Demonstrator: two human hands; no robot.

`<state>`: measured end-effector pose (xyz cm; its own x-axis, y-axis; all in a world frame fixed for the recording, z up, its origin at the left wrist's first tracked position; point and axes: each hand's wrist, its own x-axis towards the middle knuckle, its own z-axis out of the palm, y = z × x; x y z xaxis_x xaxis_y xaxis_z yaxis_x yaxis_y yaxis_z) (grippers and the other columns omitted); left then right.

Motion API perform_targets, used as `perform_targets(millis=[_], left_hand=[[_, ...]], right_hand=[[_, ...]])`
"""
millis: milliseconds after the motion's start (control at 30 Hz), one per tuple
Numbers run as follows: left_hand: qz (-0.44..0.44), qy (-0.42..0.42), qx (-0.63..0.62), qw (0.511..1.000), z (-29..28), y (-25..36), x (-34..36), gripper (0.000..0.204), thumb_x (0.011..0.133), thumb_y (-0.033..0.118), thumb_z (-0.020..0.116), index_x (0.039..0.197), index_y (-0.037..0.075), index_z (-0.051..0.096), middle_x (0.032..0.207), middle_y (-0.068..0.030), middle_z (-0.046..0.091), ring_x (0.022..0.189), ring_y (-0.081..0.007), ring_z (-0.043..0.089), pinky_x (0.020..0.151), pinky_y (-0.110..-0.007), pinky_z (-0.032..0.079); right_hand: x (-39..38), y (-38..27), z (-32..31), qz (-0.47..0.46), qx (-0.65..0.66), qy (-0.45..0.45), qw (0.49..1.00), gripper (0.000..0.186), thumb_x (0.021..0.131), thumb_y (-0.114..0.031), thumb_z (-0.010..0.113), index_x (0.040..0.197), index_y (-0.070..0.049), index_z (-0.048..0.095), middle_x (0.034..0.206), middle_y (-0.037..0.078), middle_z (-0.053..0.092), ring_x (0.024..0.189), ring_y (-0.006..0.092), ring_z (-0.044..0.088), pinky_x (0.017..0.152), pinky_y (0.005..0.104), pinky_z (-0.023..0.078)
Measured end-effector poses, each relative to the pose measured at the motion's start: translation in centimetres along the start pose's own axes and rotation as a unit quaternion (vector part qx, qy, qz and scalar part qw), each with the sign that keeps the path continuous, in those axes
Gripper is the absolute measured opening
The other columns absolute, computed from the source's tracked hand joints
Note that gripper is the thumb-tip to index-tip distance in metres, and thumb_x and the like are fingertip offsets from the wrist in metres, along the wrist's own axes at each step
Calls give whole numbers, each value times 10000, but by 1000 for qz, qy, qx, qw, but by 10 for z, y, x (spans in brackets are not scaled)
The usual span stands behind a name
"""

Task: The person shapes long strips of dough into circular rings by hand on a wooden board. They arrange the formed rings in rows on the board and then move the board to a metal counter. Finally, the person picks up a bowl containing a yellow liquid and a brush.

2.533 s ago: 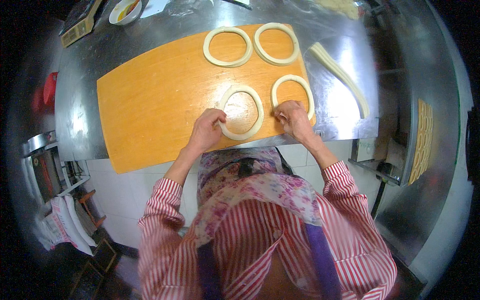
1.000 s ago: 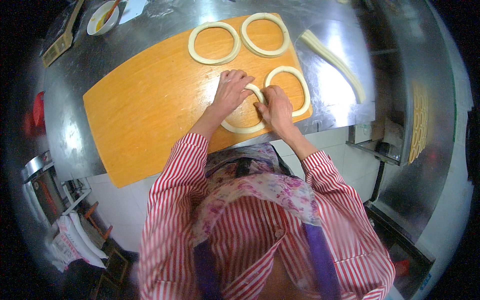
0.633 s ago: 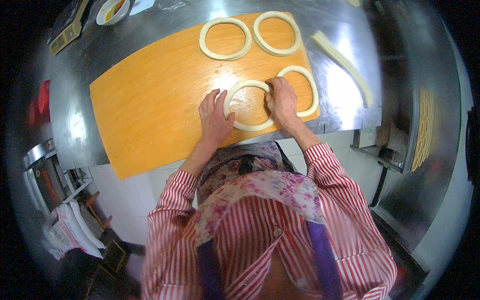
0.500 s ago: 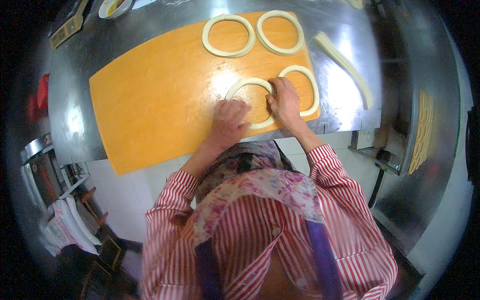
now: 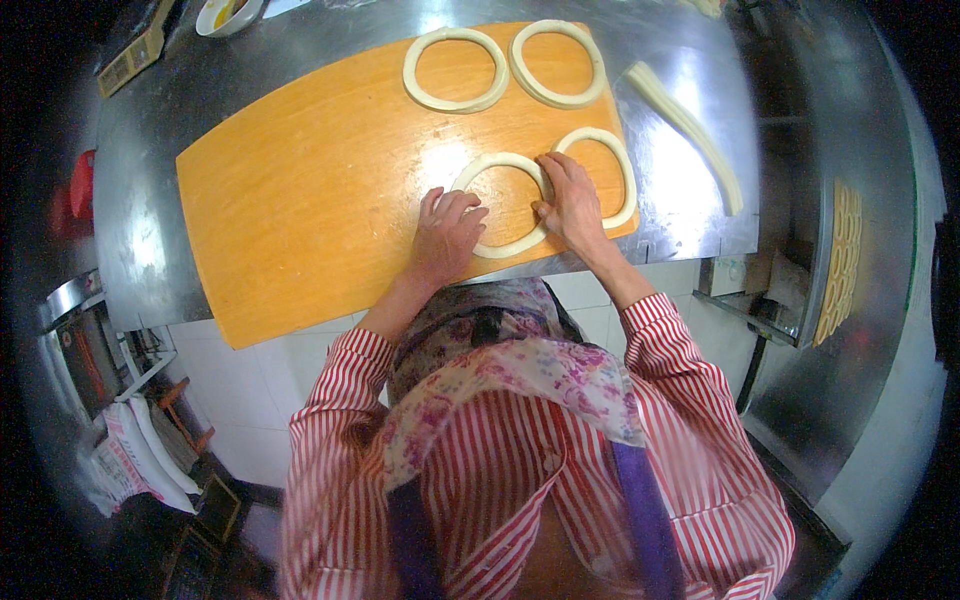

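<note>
A pale dough ring point(image 5: 513, 247) lies flat near the front edge of an orange board point(image 5: 300, 200). My left hand point(image 5: 448, 235) is on its left side, curled fingers outside and thumb toward the inside, covering that part. On the opposite side my right hand point(image 5: 574, 205) straddles the ring, its thumb inside and fingertips at the upper right. Right beside it lies a second dough ring point(image 5: 628, 175), partly behind my right hand. Farther back on the board are two more rings, a left one point(image 5: 456, 103) and a right one point(image 5: 555, 98).
A long strip of dough strands point(image 5: 690, 135) lies on the steel table point(image 5: 690, 230), right of the board. A bowl point(image 5: 225, 16) stands at the far left. Lower right, a tray point(image 5: 840, 265) holds several small rings. White sacks point(image 5: 150, 455) sit at lower left.
My left hand has shifted slightly left and down along the ring's left side, its blur gone. My right hand has hardly moved, and the rings keep their places.
</note>
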<state>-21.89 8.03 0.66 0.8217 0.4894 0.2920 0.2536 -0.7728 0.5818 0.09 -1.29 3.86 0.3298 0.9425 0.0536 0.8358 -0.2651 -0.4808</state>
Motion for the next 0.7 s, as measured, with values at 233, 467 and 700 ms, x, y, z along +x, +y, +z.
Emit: perform_targets(millis=[233, 467, 700], left_hand=[[-11, -8, 54, 998, 15, 1, 21, 229, 841, 77, 662, 1068, 55, 681, 1084, -98, 616, 1071, -281, 577, 1035, -486, 377], [-19, 40, 6, 999, 7, 30, 86, 297, 836, 17, 652, 1130, 43, 684, 1175, -146, 612, 1102, -332, 562, 989, -463, 400], [76, -74, -54, 993, 82, 91, 242, 510, 914, 63, 590, 1415, 25, 502, 1470, -188, 455, 1336, -395, 461, 1138, -466, 372]], right_hand=[[21, -4, 17, -2, 46, 83, 995, 478, 742, -107, 766, 1193, -32, 624, 1253, 163, 605, 1121, 370, 579, 945, 467, 462], [-16, 135, -65, 143, -16, 200, 969, 432, 856, -90, 651, 1278, -18, 597, 1347, 190, 582, 1245, 383, 536, 1070, 477, 421], [-39, 283, -126, 294, -123, 158, 934, 588, 930, -129, 589, 1464, 38, 411, 1571, 182, 351, 1423, 352, 374, 1172, 492, 305]])
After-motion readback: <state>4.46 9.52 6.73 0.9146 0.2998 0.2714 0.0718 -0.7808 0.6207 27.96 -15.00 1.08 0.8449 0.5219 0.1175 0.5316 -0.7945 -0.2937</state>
